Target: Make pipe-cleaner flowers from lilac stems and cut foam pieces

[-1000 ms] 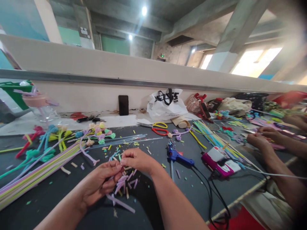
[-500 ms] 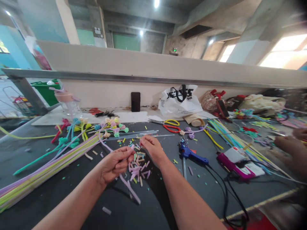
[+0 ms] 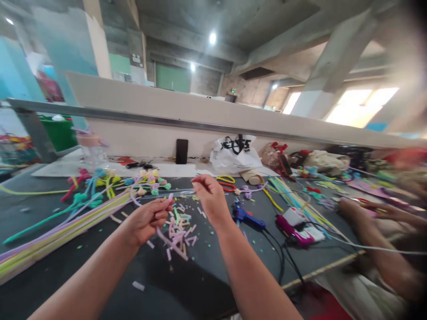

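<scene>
My left hand (image 3: 148,220) is closed on a lilac fuzzy stem (image 3: 171,243), whose tip shows above the fingers and whose lower length hangs over the cut pieces. To its right, my right hand (image 3: 210,195) is raised near the scissors, fingers pinched together; whatever they hold, if anything, is too small to make out. Between and below the hands lies a pile of short lilac, yellow and green pieces (image 3: 178,229) on the dark table (image 3: 116,284). Red-and-yellow-handled scissors (image 3: 226,179) lie partly behind my right hand.
Long pastel stems (image 3: 73,226) and fuzzy flowers (image 3: 155,180) lie left. A blue glue gun (image 3: 248,218), its cable and a magenta-white device (image 3: 298,231) are at right. A phone (image 3: 182,151) and white bag (image 3: 235,153) stand behind. A co-worker's hands (image 3: 360,215) are far right.
My right hand has moved up and away from my left hand, opening a wider gap. The view has shifted, and more of the co-worker's arms shows at the right.
</scene>
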Tool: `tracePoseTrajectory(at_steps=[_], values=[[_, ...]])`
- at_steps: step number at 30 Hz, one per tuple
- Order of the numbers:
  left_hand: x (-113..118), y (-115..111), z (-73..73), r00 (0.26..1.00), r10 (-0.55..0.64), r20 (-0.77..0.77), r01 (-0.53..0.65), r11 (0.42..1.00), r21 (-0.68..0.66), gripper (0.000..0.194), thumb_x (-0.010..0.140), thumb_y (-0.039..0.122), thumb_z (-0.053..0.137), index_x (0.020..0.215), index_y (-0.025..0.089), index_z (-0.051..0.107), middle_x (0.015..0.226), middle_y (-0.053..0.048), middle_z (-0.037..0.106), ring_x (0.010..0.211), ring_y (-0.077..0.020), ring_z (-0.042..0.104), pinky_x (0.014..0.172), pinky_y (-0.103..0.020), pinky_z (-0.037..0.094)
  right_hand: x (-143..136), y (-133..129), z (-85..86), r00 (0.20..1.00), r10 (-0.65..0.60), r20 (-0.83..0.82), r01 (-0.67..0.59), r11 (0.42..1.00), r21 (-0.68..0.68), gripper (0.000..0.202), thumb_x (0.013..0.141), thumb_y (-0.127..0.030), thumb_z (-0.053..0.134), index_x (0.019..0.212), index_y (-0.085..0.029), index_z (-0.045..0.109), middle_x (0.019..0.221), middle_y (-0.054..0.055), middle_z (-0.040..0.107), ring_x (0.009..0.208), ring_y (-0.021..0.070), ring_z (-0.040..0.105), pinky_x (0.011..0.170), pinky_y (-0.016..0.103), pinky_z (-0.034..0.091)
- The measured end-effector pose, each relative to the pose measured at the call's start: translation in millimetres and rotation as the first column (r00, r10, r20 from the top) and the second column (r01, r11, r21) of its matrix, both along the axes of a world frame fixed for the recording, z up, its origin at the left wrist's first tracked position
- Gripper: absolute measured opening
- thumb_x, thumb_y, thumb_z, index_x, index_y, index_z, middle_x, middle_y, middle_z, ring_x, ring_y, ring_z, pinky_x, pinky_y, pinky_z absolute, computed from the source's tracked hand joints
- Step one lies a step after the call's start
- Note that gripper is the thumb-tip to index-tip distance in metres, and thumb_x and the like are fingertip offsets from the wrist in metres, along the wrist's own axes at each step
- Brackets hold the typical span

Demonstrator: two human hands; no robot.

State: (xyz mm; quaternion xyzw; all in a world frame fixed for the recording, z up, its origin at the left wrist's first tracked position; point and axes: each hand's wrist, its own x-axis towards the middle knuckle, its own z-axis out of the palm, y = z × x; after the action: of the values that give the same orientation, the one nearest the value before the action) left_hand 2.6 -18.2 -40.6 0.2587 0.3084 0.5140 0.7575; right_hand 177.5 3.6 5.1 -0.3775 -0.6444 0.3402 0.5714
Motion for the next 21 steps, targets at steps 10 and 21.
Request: tracePoseTrajectory(at_steps=[10, 21], values=[[4, -16, -22.2, 0.999, -0.031, 0.03, 0.031, 1.0, 0.002, 0.013, 0.081, 0.002, 0.046, 0.078, 0.008, 0.057, 0.067, 0.0, 0.047, 0.035, 0.003, 0.031, 0.027, -0.006, 0.025, 149, -9, -41.4, 0.403, -0.238, 0.884, 0.503, 0.864, 0.003, 0.053, 0.065, -0.004, 0.046, 0.118, -0.013, 0.047, 0.123, 0.018, 0.048, 0.114, 0.0327, 0.042, 0.091, 0.049, 0.027], [8, -23, -31.7, 1.0, -0.017, -0.008, 0.016, 0.999, -0.046, 0.002, 0.075, 0.007, 0.06, 0.077, 0.008, 0.059, 0.066, 0.001, 0.048, 0.035, 0.0035, 0.028, 0.027, -0.006, 0.023, 181, 9, -60.9, 0.545, -0.219, 0.809, 0.526, 0.841, -0.127, 0.056, 0.054, -0.004, 0.054, 0.109, -0.016, 0.052, 0.112, 0.014, 0.049, 0.101, 0.0313, 0.048, 0.085, 0.043, 0.031]])
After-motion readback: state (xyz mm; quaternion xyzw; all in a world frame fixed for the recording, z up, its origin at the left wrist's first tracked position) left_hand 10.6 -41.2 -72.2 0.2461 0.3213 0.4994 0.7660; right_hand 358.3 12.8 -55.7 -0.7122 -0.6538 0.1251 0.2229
